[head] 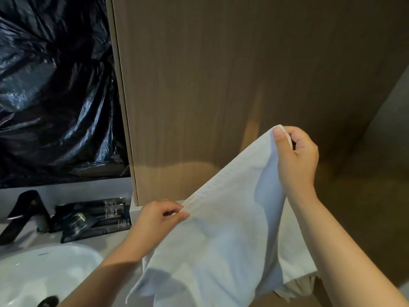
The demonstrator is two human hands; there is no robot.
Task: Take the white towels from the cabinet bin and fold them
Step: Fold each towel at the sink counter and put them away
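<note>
Pinching one edge of white towel (221, 235): left hand (158, 214) low, right hand (295, 156) high, before wooden cabinet door (221, 74).

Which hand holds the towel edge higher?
The right hand, pinching the top corner of the white cloth towel; the left hand pinches the hem lower down.

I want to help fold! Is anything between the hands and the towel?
No, nothing. The left hand and right hand both pinch the white towel along its top edge, held up before the wooden cabinet.
</note>
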